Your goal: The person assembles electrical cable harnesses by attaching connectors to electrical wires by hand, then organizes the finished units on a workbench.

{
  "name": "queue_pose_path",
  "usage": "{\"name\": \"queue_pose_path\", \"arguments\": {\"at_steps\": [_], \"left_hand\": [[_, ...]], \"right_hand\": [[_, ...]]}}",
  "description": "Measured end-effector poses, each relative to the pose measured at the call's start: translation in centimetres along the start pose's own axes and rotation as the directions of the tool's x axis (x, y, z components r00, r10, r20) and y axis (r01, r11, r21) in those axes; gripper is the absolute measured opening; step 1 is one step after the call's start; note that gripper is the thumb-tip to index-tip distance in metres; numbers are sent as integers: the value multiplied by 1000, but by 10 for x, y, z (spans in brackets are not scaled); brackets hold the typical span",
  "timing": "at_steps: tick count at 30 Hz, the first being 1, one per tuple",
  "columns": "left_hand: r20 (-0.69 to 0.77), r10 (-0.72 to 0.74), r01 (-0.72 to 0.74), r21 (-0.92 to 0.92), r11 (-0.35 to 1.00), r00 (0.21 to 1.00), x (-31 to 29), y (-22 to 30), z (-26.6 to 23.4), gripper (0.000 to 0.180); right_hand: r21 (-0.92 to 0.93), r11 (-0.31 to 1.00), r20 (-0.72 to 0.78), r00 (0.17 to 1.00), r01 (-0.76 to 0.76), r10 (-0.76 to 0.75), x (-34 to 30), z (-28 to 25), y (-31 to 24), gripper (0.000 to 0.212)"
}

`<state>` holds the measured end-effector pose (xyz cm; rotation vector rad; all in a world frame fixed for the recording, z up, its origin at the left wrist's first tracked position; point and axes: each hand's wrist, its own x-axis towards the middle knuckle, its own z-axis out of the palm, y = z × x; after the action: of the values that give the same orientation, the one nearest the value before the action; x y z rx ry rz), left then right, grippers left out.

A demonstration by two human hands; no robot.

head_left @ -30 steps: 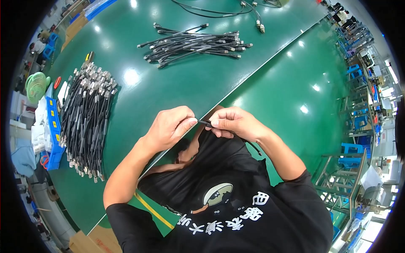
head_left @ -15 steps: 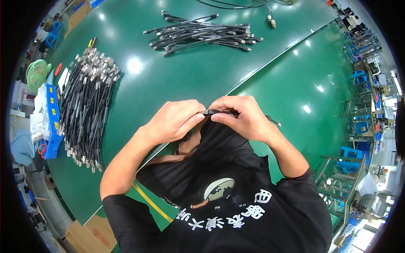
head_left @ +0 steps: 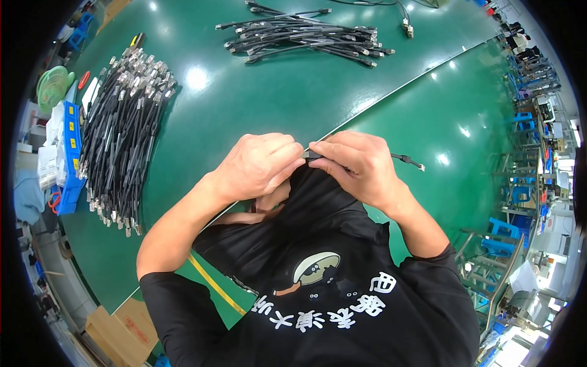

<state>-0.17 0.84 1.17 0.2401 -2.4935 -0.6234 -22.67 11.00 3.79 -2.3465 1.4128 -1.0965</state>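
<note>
In front of my chest, near the table's edge, I hold a short black network cable [head_left: 408, 160] between both hands. My right hand [head_left: 362, 162] is closed around it just behind one connector, whose black housing [head_left: 313, 156] shows between the fingertips. The other end sticks out to the right past my right hand, with its plug hanging free. My left hand [head_left: 262, 164] is closed too, its thumb and fingertips pinching the tip of the connector; most of that tip is hidden.
A thick pile of black cables [head_left: 125, 134] lies on the green table [head_left: 226, 104] at left. A smaller cable bundle [head_left: 306, 38] lies at the far side. Beyond the left pile are a blue bin [head_left: 72, 153] and a green fan [head_left: 54, 87]. Blue stools [head_left: 502, 235] stand at right.
Both hands have risen slightly, still on the cable. The right hand has shifted a little rightward, and more of the cable's free end now shows beyond it. The view has tilted slightly.
</note>
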Motion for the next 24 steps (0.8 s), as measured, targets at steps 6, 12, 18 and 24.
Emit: {"name": "queue_pose_path", "arguments": {"at_steps": [6,12,18,24], "left_hand": [[6,24,-24,57,998,1000,0,6,0,20],[-27,55,-54,41,998,998,-2,4,6,22],[-27,29,-31,-58,998,999,-3,1,7,22],[-62,-51,41,-165,986,997,-4,3,9,19]], "right_hand": [[72,990,103,988,-121,113,3,-8,-3,30],[113,983,142,982,-143,126,6,-10,-3,31],[-9,999,112,993,49,-48,9,-10,2,33],[75,997,156,988,-26,14,13,-11,5,31]]}}
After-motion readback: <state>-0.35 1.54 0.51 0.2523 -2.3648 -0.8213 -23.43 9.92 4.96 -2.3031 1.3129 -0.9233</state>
